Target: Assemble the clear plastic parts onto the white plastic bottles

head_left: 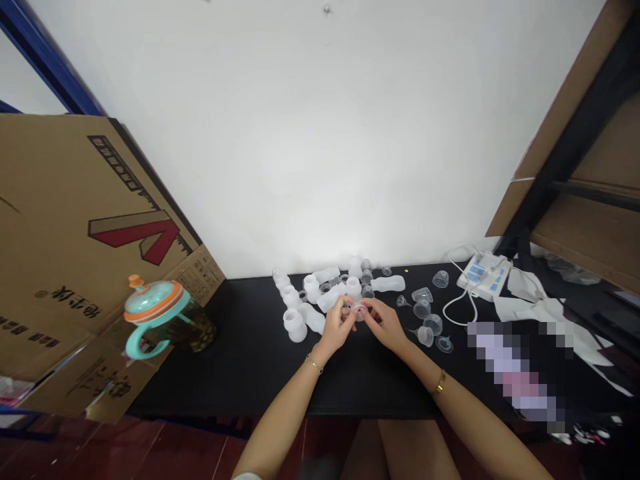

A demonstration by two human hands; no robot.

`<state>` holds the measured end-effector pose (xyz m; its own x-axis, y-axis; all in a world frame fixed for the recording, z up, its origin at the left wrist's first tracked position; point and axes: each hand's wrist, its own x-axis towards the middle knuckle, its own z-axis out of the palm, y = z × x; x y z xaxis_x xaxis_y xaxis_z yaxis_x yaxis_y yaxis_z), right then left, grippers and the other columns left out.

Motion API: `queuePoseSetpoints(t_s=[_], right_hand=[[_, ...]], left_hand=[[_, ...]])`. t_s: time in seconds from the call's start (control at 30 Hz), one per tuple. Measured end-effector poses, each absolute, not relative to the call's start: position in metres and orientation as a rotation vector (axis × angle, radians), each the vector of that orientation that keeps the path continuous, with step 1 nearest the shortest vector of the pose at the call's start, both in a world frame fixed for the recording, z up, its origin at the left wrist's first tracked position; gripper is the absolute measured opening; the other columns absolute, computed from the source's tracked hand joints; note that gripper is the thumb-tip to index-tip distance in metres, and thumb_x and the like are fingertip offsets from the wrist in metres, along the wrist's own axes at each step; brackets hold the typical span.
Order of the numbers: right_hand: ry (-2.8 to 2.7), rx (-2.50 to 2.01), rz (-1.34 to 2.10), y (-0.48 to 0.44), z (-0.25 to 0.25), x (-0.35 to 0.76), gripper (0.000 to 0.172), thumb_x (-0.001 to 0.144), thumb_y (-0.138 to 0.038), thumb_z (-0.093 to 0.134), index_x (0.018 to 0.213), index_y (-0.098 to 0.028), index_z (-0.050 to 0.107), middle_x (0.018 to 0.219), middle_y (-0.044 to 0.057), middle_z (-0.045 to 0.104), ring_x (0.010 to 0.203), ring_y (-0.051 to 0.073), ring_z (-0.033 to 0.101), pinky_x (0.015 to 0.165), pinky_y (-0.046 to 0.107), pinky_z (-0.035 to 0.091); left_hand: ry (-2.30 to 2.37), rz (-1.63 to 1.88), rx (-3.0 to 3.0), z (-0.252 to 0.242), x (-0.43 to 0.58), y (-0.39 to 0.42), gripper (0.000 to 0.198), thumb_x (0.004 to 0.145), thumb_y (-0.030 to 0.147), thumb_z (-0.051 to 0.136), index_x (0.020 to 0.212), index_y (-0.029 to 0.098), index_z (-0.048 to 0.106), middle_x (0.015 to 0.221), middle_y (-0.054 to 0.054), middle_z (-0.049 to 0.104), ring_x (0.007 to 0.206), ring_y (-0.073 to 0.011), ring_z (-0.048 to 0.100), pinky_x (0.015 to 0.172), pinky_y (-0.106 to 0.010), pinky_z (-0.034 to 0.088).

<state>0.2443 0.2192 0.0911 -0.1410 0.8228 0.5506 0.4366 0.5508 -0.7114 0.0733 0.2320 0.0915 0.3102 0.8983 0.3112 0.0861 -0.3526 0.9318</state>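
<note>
My left hand and my right hand meet over the black table, fingertips pinched from both sides around a small clear bottle part. The fingers cover much of it, so its exact kind is hard to make out. Just beyond and to the left lie several milky-white baby bottles, some standing and some on their sides. To the right of my right hand are scattered clear cup-shaped caps and translucent bottle nipples. One white bottle rests on its side behind my right hand.
A teal-handled jug with an orange-rimmed lid stands at the left, beside a large cardboard box. A white power strip with a looped cable and white sheets lie at the right. A white wall rises behind.
</note>
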Motion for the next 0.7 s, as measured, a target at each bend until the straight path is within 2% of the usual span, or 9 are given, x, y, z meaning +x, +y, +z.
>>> queuePoseSetpoints(t_s=[0.7], right_hand=[[-1.771, -1.053, 0.461, 0.2205, 0.0885, 0.244, 0.021, 0.097, -0.034, 0.051, 0.107, -0.02, 0.064, 0.087, 0.004, 0.068, 0.057, 0.013, 0.056, 0.055, 0.026, 0.046]], left_hand=[[0.904, 1.143, 1.709, 0.0911, 0.0731, 0.2321, 0.029, 0.096, 0.048, 0.051, 0.1, 0.019, 0.049, 0.055, 0.006, 0.054, 0.047, -0.0101, 0.054, 0.048, -0.018, 0.036]])
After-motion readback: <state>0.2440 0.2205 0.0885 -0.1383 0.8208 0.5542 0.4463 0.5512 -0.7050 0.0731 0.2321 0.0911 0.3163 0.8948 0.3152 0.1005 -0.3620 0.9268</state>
